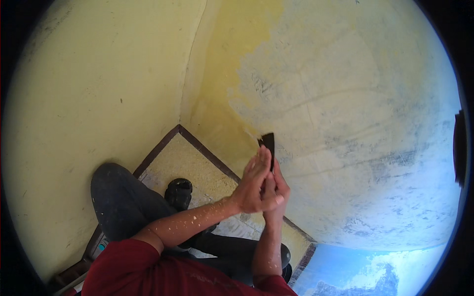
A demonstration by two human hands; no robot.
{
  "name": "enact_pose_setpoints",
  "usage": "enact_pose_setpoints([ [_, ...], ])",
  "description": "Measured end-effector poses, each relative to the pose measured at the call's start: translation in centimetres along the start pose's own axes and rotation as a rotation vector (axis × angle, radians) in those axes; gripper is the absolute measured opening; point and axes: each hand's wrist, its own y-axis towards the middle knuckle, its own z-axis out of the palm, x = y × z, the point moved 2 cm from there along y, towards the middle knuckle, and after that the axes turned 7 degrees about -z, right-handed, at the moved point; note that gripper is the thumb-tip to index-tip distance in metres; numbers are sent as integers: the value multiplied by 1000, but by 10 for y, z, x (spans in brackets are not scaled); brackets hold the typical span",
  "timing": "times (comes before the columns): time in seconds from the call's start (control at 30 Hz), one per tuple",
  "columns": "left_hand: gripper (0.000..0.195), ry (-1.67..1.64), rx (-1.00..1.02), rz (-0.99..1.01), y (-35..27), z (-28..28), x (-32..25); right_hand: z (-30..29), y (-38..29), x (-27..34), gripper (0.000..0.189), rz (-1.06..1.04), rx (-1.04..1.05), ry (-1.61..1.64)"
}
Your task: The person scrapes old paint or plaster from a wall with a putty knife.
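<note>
A dark, flat-bladed scraper (pixel 270 143) stands blade up against the peeling painted wall (pixel 314 111), its edge near the border between yellow paint and bared plaster. My right hand (pixel 280 188) is wrapped around its lower part; the handle is mostly hidden by my fingers. From the other side, my left hand (pixel 249 188) presses on the scraper with its fingers nearly straight along the blade. The two hands touch each other. Pale paint flakes stick to both my forearms.
A plain yellow wall (pixel 111 74) meets the scraped one at a corner on the left. Dark brown edging (pixel 207 151) borders the floor (pixel 166 162), strewn with paint crumbs. My bent knee (pixel 111 196) and black sandal (pixel 179 192) are below. At lower right is a blue patchy surface (pixel 340 262).
</note>
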Motion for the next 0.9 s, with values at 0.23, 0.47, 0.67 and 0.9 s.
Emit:
enact_pose_setpoints([
  [0.23,105,-15,-63,54,-5,5,5,-1,-3,3,40,103,29,-174],
  [0.47,106,27,-145,-15,7,-19,7,15,9,6,39,-16,156,-58],
  [0.67,104,-33,-84,78,1,1,9,3,3,-2,37,-50,70,-174],
  [0.9,110,-29,-157,34,6,-17,12,13,11,10,35,105,159,-167],
])
